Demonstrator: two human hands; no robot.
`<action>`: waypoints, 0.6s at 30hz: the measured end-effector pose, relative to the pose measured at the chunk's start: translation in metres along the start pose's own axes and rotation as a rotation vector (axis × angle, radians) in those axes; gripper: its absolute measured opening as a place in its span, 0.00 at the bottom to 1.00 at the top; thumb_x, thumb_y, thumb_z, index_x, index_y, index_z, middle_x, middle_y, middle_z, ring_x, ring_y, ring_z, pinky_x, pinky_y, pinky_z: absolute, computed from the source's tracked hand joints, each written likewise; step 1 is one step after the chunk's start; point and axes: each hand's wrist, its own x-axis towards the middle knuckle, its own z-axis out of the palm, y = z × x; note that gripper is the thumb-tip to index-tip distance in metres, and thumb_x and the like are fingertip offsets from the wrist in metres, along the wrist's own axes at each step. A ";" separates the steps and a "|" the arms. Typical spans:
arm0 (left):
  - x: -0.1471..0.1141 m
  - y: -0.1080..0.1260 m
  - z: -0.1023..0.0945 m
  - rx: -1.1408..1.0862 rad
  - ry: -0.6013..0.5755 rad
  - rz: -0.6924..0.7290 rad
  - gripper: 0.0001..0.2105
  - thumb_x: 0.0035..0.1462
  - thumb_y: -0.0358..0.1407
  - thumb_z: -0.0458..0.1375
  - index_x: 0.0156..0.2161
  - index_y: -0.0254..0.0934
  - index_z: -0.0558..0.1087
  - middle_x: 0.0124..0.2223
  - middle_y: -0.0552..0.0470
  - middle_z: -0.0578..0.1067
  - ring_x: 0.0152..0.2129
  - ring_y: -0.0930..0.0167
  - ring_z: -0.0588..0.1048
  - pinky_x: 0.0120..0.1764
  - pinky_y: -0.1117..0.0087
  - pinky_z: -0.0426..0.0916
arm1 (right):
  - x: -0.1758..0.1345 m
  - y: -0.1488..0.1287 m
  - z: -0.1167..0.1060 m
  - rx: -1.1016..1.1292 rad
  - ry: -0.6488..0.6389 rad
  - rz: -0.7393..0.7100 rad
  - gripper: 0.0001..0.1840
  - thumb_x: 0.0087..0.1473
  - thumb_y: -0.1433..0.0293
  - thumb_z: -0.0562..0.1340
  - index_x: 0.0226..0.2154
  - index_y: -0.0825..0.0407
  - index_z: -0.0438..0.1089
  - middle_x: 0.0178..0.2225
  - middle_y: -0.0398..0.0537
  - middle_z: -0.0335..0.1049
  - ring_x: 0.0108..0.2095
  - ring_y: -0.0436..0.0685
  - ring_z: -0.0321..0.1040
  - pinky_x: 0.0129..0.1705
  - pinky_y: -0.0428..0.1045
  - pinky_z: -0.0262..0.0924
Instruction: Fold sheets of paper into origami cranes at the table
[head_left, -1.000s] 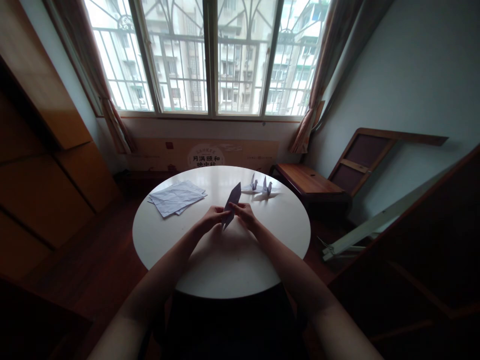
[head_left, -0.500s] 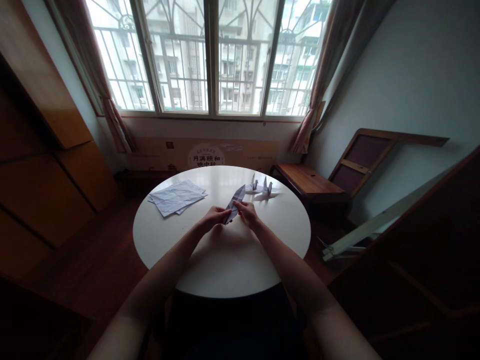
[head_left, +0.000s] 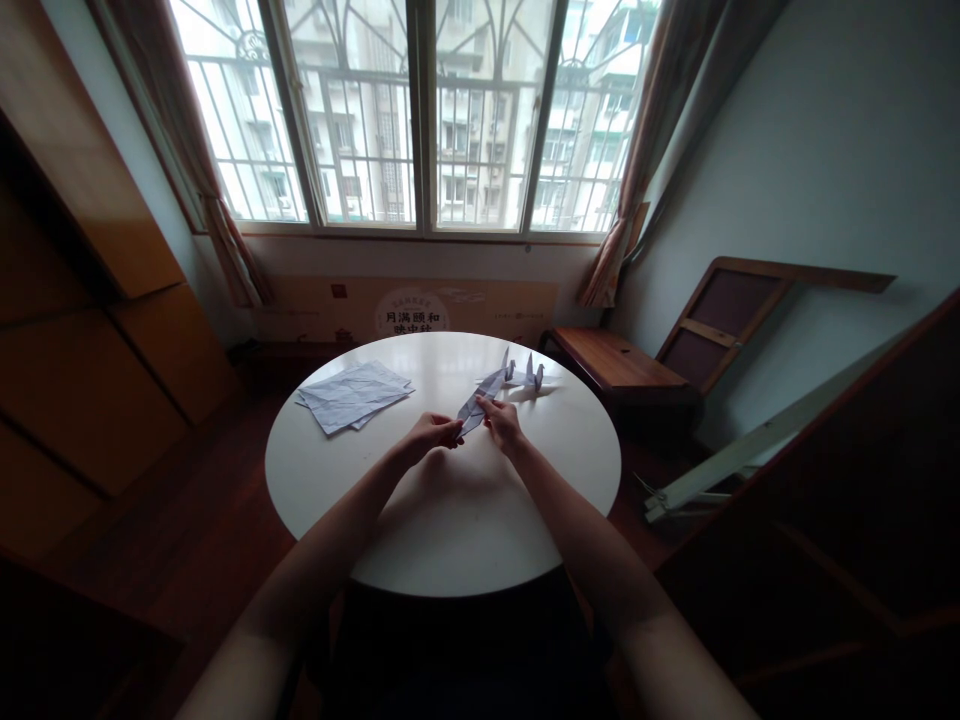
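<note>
A folded piece of grey-blue paper (head_left: 477, 398), long and pointed, is held slanting above the table between both hands. My left hand (head_left: 436, 430) pinches its near, lower end. Around its right edge, near the middle, my right hand (head_left: 499, 420) has its thumb and fingers closed. The paper's far tip reaches up toward two folded paper cranes; the right crane (head_left: 534, 374) stands on the table, and the left crane (head_left: 510, 370) is partly covered by the held paper.
Both hands are over a round white table (head_left: 465, 540). Flat creased paper sheets (head_left: 352, 395) lie stacked on its left side. Beyond it are a long printed box (head_left: 300, 310) under the window and a wooden bench (head_left: 615, 358) at the right.
The folded paper has turned so its far tip points further to the right, toward the cranes. My right hand has shifted slightly right along it; both hands still grip it.
</note>
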 end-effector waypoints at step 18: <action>-0.003 0.004 0.003 0.028 0.078 -0.032 0.24 0.40 0.51 0.69 0.31 0.28 0.77 0.27 0.46 0.76 0.24 0.72 0.74 0.29 0.72 0.67 | -0.002 0.000 0.004 0.034 0.007 -0.028 0.23 0.31 0.52 0.72 0.19 0.54 0.68 0.14 0.38 0.59 0.18 0.45 0.51 0.21 0.46 0.47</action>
